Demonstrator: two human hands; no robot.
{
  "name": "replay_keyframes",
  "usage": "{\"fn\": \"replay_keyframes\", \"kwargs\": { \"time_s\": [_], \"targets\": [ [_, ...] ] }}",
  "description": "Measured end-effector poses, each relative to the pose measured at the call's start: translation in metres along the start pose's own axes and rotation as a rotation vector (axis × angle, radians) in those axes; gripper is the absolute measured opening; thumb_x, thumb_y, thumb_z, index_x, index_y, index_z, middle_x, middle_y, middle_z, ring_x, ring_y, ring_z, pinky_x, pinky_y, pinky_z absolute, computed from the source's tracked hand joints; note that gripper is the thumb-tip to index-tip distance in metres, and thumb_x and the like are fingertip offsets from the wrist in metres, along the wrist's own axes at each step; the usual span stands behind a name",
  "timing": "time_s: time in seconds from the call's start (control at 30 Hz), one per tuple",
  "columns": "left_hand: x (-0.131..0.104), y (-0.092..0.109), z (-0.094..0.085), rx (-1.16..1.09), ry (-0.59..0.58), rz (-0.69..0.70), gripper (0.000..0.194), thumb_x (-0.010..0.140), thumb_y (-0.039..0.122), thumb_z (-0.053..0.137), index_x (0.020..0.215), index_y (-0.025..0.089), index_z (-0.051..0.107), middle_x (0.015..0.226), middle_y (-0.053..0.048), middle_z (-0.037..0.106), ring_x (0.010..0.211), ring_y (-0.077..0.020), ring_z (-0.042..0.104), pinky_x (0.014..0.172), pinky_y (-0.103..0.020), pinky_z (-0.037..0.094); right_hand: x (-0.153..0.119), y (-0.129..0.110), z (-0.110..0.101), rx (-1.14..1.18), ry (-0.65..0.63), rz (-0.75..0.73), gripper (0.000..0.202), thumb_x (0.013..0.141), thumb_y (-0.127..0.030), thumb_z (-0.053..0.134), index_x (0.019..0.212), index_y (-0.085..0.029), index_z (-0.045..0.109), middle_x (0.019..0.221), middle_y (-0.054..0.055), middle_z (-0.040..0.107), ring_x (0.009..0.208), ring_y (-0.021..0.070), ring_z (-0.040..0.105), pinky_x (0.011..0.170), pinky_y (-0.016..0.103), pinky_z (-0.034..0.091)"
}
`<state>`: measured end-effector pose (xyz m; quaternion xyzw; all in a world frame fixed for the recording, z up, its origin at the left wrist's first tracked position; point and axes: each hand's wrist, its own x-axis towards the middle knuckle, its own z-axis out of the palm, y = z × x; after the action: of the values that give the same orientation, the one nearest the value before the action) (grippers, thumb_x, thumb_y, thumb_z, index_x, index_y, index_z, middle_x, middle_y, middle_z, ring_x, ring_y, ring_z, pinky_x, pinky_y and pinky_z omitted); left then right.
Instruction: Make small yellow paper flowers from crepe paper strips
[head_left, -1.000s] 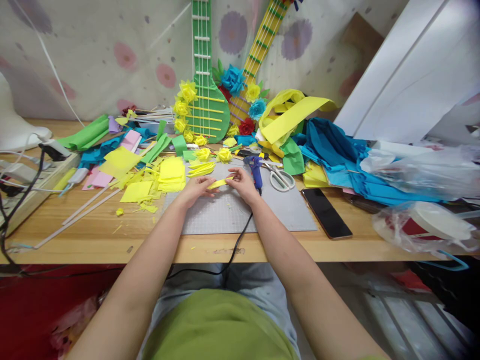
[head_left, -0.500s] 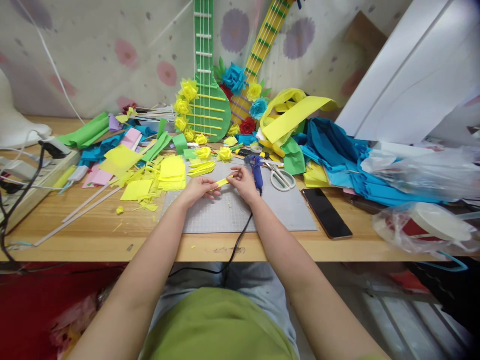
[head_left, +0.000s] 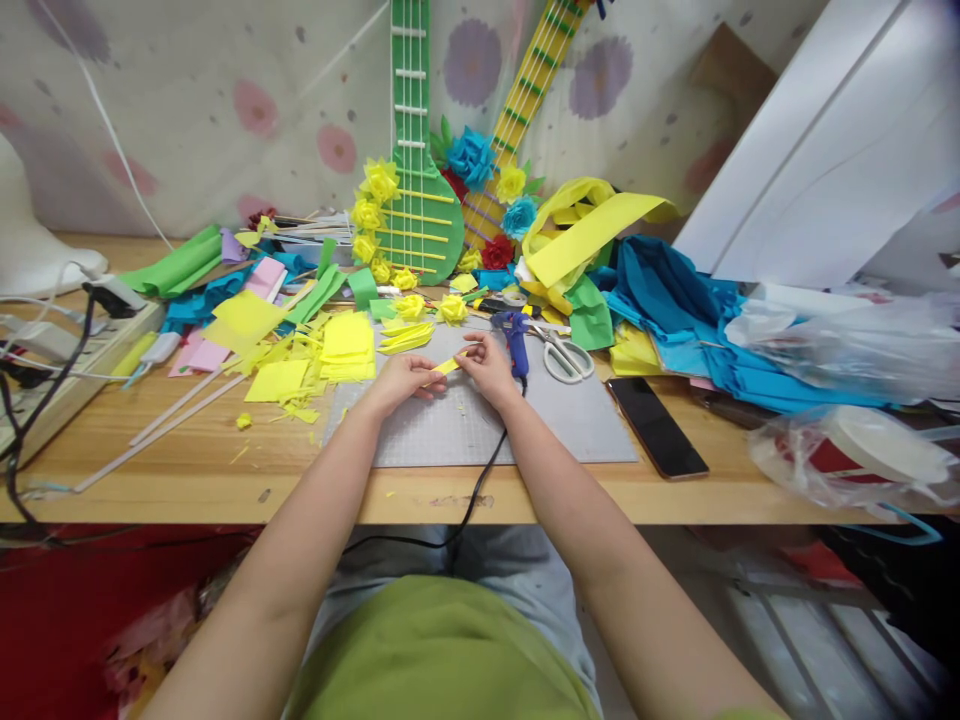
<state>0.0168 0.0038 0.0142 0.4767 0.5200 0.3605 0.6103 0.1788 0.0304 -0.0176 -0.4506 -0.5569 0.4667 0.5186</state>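
Observation:
Between my hands a narrow folded piece of yellow paper (head_left: 448,367) is held above the grey cutting mat (head_left: 427,435). My left hand (head_left: 406,381) pinches its left end, and my right hand (head_left: 486,364) grips the right end with thumb and fingers. Just behind lie several folded yellow paper strips (head_left: 406,338) and two yellow paper flowers (head_left: 452,309). A blue glue gun (head_left: 515,343) rests right of my right hand, beside white-handled scissors (head_left: 567,359). Left of my left hand sits a stack of yellow paper squares (head_left: 347,345).
Green (head_left: 424,220) and yellow (head_left: 517,105) paper-covered instruments with flowers lean at the back. A phone (head_left: 657,427) lies right of the mat. Blue crepe paper (head_left: 667,300) is heaped at right, a power strip (head_left: 82,365) at left. The glue gun's black cord (head_left: 480,490) crosses the front edge.
Both hands keep their hold on the yellow paper, with hardly any movement. The whole view has shifted very slightly.

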Motion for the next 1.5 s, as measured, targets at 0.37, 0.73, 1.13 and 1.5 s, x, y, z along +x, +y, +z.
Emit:
{"fn": "replay_keyframes", "kwargs": {
  "time_s": [0.37, 0.73, 1.13, 1.5],
  "targets": [
    [-0.001, -0.006, 0.012, -0.097, 0.131, 0.139, 0.037, 0.053, 0.035, 0.077, 0.077, 0.011, 0.061, 0.067, -0.005, 0.068, 0.063, -0.0149, 0.065, 0.055, -0.022, 0.048, -0.009, -0.009, 0.013, 0.085, -0.047, 0.099, 0.055, 0.057, -0.034, 0.069, 0.102, -0.023, 0.039, 0.072, -0.004, 0.058, 0.068, 0.0143, 0.059, 0.068, 0.03, 0.047],
    [0.002, -0.009, 0.014, -0.093, 0.127, 0.107, 0.035, 0.055, 0.034, 0.077, 0.077, 0.012, 0.062, 0.073, -0.006, 0.069, 0.066, -0.0157, 0.065, 0.057, -0.024, 0.049, -0.007, -0.007, 0.014, 0.05, 0.096, 0.079, 0.045, 0.06, -0.038, 0.065, 0.096, -0.022, 0.041, 0.059, -0.007, 0.055, 0.056, 0.0112, 0.055, 0.057, 0.025, 0.042],
    [-0.004, -0.006, 0.013, -0.088, 0.104, 0.105, 0.034, 0.053, 0.032, 0.078, 0.074, 0.011, 0.061, 0.066, -0.005, 0.068, 0.064, -0.0154, 0.065, 0.058, -0.025, 0.049, -0.011, -0.014, 0.014, 0.068, 0.013, 0.104, 0.056, 0.054, -0.042, 0.07, 0.097, -0.023, 0.039, 0.064, -0.006, 0.056, 0.056, 0.0114, 0.054, 0.058, 0.027, 0.044],
    [-0.001, -0.005, 0.014, -0.072, 0.072, 0.065, 0.028, 0.057, 0.026, 0.076, 0.075, 0.012, 0.061, 0.07, -0.006, 0.069, 0.061, -0.0147, 0.065, 0.055, -0.024, 0.047, -0.007, -0.006, 0.014, -0.008, 0.15, 0.062, 0.042, 0.07, -0.036, 0.054, 0.105, -0.023, 0.036, 0.06, -0.006, 0.052, 0.056, 0.0127, 0.053, 0.06, 0.028, 0.043]
  ]
}}
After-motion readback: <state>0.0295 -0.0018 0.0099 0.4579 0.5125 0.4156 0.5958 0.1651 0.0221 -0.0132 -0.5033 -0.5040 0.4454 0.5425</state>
